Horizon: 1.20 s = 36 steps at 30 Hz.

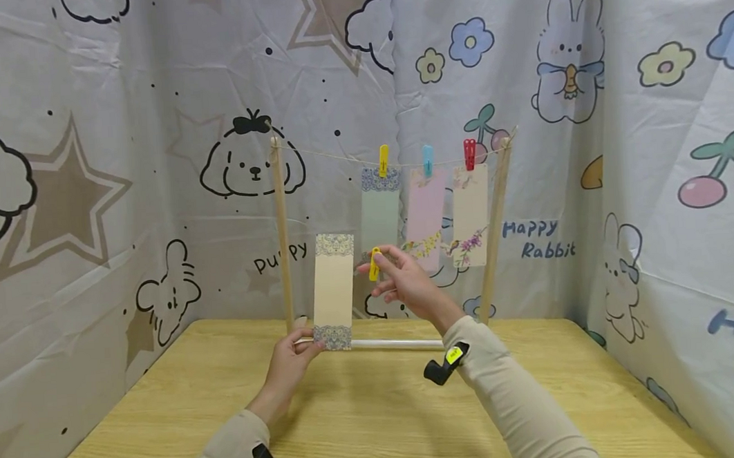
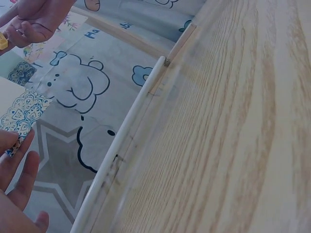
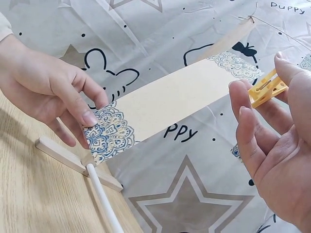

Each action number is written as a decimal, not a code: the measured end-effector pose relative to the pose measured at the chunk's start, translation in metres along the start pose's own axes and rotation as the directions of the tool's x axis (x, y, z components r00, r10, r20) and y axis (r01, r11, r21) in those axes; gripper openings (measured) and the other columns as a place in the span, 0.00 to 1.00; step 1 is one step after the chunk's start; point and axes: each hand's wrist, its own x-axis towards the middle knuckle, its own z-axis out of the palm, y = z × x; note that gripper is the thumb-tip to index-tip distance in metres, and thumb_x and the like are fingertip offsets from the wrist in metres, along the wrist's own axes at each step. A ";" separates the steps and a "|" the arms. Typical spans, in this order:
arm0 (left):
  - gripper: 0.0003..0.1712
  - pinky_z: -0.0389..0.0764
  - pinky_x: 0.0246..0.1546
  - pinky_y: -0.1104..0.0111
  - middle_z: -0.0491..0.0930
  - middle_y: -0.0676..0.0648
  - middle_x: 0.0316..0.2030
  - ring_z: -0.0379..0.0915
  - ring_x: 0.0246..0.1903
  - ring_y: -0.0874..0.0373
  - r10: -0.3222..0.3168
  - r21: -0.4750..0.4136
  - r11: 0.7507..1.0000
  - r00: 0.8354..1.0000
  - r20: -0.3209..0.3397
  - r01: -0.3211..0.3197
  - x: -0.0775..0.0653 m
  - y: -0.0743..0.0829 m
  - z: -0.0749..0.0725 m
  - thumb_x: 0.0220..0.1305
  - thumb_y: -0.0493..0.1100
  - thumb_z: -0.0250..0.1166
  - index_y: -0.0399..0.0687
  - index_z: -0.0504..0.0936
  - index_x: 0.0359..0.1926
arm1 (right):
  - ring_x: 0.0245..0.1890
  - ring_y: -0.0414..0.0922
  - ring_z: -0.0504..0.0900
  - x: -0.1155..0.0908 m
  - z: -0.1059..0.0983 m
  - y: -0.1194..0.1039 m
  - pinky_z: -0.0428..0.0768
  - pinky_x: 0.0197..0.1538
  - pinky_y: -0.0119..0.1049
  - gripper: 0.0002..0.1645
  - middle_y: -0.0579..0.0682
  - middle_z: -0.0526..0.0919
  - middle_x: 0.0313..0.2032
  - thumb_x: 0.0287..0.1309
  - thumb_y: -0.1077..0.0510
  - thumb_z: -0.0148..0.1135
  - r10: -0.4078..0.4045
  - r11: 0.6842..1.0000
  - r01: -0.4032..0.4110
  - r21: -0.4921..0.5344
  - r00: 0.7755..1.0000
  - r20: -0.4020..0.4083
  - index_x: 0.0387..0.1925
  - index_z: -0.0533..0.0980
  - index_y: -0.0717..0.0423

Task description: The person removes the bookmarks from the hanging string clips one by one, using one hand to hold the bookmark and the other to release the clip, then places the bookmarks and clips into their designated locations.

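My left hand [image 1: 291, 361] pinches the lower left corner of a cream bookmark card [image 1: 334, 286] with patterned blue lace bands at both ends. The card stands upright in the air, below the string and left of the hanging cards. To its right, my right hand [image 1: 415, 285] holds a yellow clothespin [image 1: 374, 264] between thumb and fingers. In the right wrist view the clothespin [image 3: 268, 88] overlaps the card's upper end. On the string [image 1: 332, 155] hang a green card [image 1: 380, 211], a pink card [image 1: 425, 215] and a beige card [image 1: 471, 213].
A yellow clothespin [image 1: 384, 161], a blue clothespin [image 1: 428, 161] and a red clothespin [image 1: 470, 154] grip the hanging cards. Wooden posts [image 1: 282, 240] carry the string, with a white rod [image 1: 398, 343] low between them. Printed curtains surround the wooden table [image 1: 376, 408].
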 end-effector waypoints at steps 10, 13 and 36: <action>0.13 0.71 0.57 0.49 0.88 0.41 0.37 0.82 0.45 0.52 0.018 0.010 1.000 1.000 -0.003 -0.018 0.002 -0.003 0.001 0.70 0.34 0.68 0.30 0.80 0.51 | 0.26 0.42 0.84 -0.002 0.003 0.005 0.77 0.25 0.31 0.28 0.59 0.81 0.59 0.79 0.42 0.52 0.012 1.000 -0.012 -0.006 1.000 -0.018 0.66 0.67 0.57; 0.13 0.72 0.56 0.52 0.88 0.41 0.36 0.82 0.43 0.55 0.013 0.001 1.000 1.000 -0.004 -0.013 0.002 -0.005 0.001 0.69 0.33 0.68 0.30 0.80 0.50 | 0.27 0.43 0.84 -0.004 0.003 0.006 0.78 0.26 0.31 0.25 0.56 0.82 0.58 0.79 0.42 0.52 0.013 1.000 -0.014 -0.013 1.000 -0.021 0.64 0.69 0.54; 0.13 0.74 0.51 0.57 0.88 0.40 0.37 0.83 0.44 0.48 -0.002 0.034 0.999 1.000 -0.004 0.002 -0.015 -0.011 0.002 0.69 0.34 0.68 0.32 0.80 0.51 | 0.26 0.43 0.82 -0.025 -0.011 0.026 0.78 0.28 0.31 0.28 0.63 0.81 0.57 0.79 0.42 0.53 -0.010 0.999 0.012 0.031 0.998 -0.069 0.67 0.69 0.56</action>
